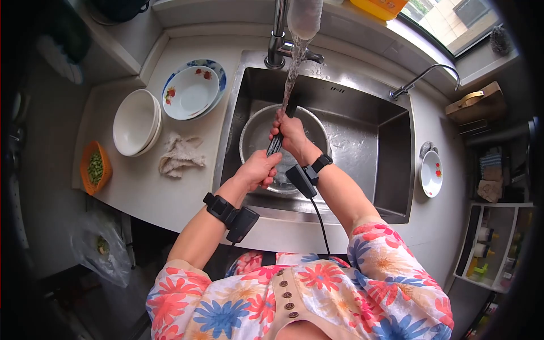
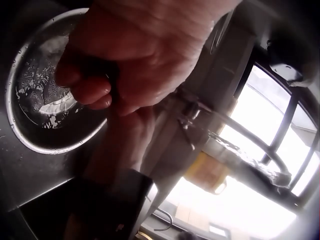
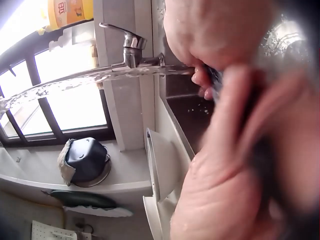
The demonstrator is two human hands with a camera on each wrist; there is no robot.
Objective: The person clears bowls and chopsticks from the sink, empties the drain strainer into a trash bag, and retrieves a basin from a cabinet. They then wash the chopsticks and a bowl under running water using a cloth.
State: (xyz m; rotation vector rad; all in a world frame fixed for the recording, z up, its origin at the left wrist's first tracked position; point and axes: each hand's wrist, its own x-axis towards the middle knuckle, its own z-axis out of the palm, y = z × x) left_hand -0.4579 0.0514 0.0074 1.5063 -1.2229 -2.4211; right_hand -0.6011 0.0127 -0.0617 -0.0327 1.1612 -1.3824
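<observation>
Both hands grip a bundle of black chopsticks (image 1: 275, 144) held at a slant over a round metal basin (image 1: 325, 127). The right hand (image 1: 293, 135) is curled round its upper part, where a stream of tap water (image 1: 292, 73) runs onto it. Lower down, the left hand (image 1: 258, 170) holds the near end in curled fingers. The left wrist view shows that hand (image 2: 135, 60) closed, with most of the bundle hidden. Water and a metallic mesh-like thing (image 2: 35, 95) show inside the basin.
The basin stands in a steel sink (image 1: 391, 153) under a faucet (image 1: 276, 45). To the left are stacked white bowls (image 1: 133, 124), flowered plates (image 1: 192, 93), a cloth (image 1: 181, 156) and an orange basket (image 1: 95, 170) of green pieces. A small bowl (image 1: 430, 173) stands at right.
</observation>
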